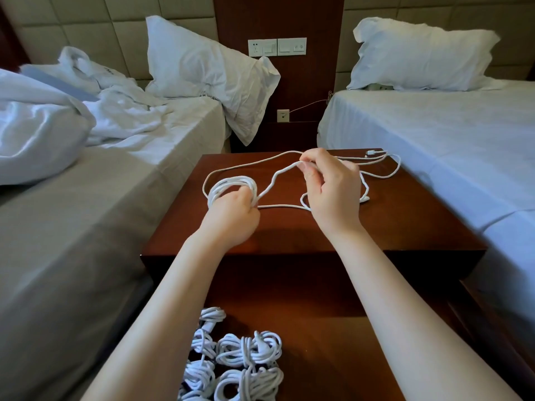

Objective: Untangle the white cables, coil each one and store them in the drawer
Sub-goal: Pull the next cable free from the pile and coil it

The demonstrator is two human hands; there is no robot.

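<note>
**Coil part-wound, slack lying to the right**

Coil [228,185] of white cable [275,175] is gripped in the left hand [231,212], whose fingers are curled through the loops, just above the nightstand top [405,221]. From that grip a raised strand is led up and rightward to the right hand [327,186]. There it is pinched between thumb and fingertips, with the wrist lifted off the wood. The unwound slack [365,198] is spread on the wood beyond and to the right of the right hand. Its long run lies roughly left to right, and the plug end [372,153] sits near the far right corner. The right hand is judged the nearer to that slack, so the next loop is probably to be brought leftward onto the coil. Below, finished bundles [249,351] are seen stored in the open drawer [333,357].
</note>
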